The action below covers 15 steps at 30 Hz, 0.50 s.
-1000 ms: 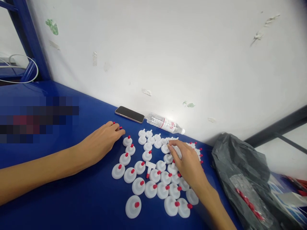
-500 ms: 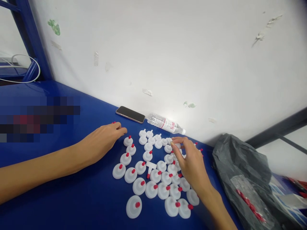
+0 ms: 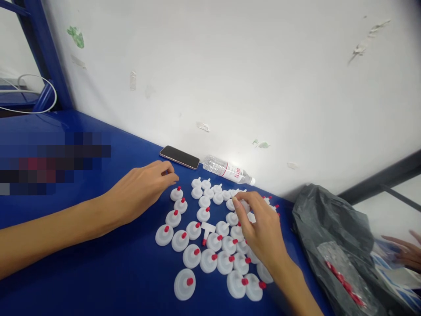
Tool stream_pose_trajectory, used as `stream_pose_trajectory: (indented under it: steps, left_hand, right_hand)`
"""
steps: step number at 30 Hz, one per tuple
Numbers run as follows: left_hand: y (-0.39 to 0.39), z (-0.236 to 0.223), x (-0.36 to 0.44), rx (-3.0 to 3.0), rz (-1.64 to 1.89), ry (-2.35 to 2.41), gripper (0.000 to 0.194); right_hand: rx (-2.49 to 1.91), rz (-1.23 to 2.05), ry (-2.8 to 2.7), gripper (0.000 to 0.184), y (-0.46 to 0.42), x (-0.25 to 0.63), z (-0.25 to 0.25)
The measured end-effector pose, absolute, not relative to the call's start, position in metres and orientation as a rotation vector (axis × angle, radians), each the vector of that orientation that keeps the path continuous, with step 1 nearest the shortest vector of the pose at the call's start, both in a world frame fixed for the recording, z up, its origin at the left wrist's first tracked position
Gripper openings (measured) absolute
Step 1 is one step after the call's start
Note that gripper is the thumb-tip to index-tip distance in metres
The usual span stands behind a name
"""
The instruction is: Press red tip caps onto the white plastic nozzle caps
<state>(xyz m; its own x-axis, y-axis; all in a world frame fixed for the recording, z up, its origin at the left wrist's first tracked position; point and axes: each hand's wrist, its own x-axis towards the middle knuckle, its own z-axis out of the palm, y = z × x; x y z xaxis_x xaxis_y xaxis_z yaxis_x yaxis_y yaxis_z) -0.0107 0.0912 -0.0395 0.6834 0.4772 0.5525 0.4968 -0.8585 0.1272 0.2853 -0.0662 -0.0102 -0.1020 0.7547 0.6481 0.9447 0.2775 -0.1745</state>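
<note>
My left hand (image 3: 143, 191) hovers over the blue table beyond the left end of a group of white plastic discs with nozzles. Its thumb and fingers are curled together, and whatever lies between them is hidden. Nearest to it stands a red-capped disc (image 3: 176, 193). On the right of the group, my right hand (image 3: 261, 224) pinches a white plastic disc (image 3: 244, 206) between thumb and fingers, partly covered by the hand. Many discs carry red caps, such as the front one (image 3: 184, 284); those at the back show bare white nozzles. A white T-shaped piece (image 3: 208, 228) with a red end lies among them.
A phone (image 3: 180, 156) and a clear water bottle (image 3: 228, 170) lie along the white wall. On the right, a dark plastic bag (image 3: 332, 219) bears a clear bag of red caps (image 3: 345, 283). Another person's hand (image 3: 403, 250) shows at the right edge.
My left hand has shifted slightly right, its fingertips nearer the discs. My right hand has lowered slightly with the disc. Another person's hand has appeared at the right edge.
</note>
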Motion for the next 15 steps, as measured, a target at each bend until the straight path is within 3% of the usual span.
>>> stream_pose_trajectory:
  steps: [8, 15]
  left_hand:
    - [0.068, -0.007, 0.0, -2.723, -1.506, -0.38, 0.019]
    - [0.037, -0.013, 0.012, -3.044, -1.797, -0.305, 0.017]
  right_hand:
    - [-1.324, -0.44, -1.977, 0.008, -0.072, 0.266, -0.004]
    - [-1.228, -0.527, -2.02, 0.025, -0.084, 0.246, -0.005]
